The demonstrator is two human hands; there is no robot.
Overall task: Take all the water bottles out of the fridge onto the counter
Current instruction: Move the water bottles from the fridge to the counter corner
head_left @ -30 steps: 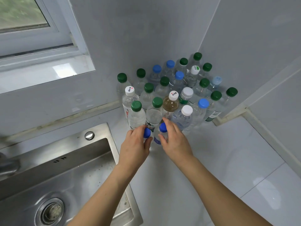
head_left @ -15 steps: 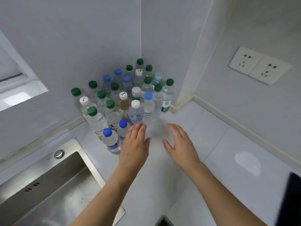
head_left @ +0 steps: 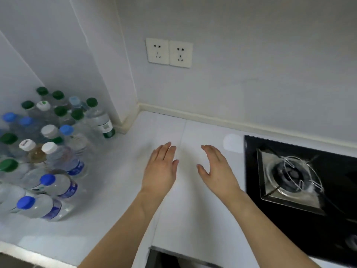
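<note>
Several clear water bottles (head_left: 56,151) with green, blue and white caps stand packed together in the left corner of the white counter (head_left: 119,200). Two blue-capped bottles (head_left: 56,185) form the front of the group. My left hand (head_left: 161,169) and my right hand (head_left: 216,169) hover over bare counter to the right of the bottles. Both have straight fingers and hold nothing. The fridge is out of view.
A black gas hob (head_left: 301,182) with a metal burner grate fills the right side. Two wall sockets (head_left: 169,52) sit on the back wall above the counter. A dark gap (head_left: 170,258) opens below the counter's front edge.
My hands let go of the two blue-capped bottles and drew away to the right, open. My view swung right, from the sink and window to the hob.
</note>
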